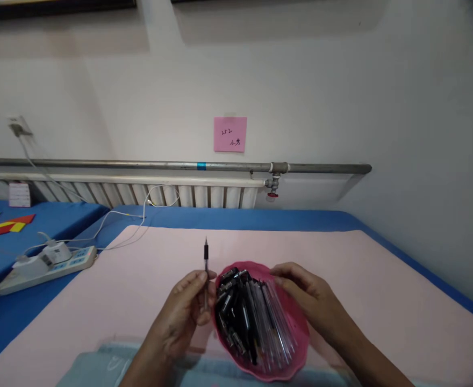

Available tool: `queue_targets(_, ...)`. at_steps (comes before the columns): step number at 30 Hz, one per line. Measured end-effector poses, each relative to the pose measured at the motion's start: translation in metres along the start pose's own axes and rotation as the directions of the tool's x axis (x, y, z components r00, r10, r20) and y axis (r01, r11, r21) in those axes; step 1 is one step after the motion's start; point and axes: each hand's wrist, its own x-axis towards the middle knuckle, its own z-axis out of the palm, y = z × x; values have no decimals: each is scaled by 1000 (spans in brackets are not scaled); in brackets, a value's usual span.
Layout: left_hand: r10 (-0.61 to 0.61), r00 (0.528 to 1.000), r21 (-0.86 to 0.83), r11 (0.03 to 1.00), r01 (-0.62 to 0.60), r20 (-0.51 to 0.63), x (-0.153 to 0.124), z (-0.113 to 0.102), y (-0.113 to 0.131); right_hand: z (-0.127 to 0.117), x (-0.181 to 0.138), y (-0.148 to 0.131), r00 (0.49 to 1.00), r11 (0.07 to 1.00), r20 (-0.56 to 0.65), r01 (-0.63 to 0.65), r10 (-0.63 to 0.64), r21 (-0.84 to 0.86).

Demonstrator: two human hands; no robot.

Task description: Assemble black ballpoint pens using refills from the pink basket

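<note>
Grip of left hand [188, 307] tight on one upright pen [206, 266]; right hand [306, 298] half-spread over one pink bowl [298, 344] of pens [252, 317]

Glossy pink plastic bowl [296, 328]; clear plastic pens [260, 317].

pink note [230, 134] on wall [341, 80], above and beyond left hand [188, 306] | is showing handwritten "252" | lower line is reading unclear | white card [19, 194] far left: print illegible

Left hand [186, 307] upright, palm turned inward, thumb and fingers [199, 278] pinched together, forearm rising from bottom centre, right hand [306, 296] palm down, fingers loosely curled, nothing gripped, forearm angling in from lower right.
</note>
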Motion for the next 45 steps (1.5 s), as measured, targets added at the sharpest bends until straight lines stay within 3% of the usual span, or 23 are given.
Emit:
queue_targets(5,-23,999,-9,1000,23,-41,3,-5,2,-2,-2,7,969,954,189,199,-157,-224)
queue_targets(10,-34,998,-3,999,34,-51,3,-3,1,11,-11,19,838,782,423,506,-345,-365)
queue_targets(13,-22,998,0,1000,22,-63,3,-3,1,26,-17,26,783,670,516,592,-348,-448)
queue_targets(19,-28,997,18,999,30,-69,4,-4,1,35,-25,28,808,637,523,558,-271,-532)
queue_targets(32,-38,994,18,999,40,-98,5,-3,1,21,-25,27,780,661,508,602,-366,-448)
queue_targets(45,-43,993,44,998,48,-112,4,-2,2,25,-32,28,815,664,519,540,-258,-518)
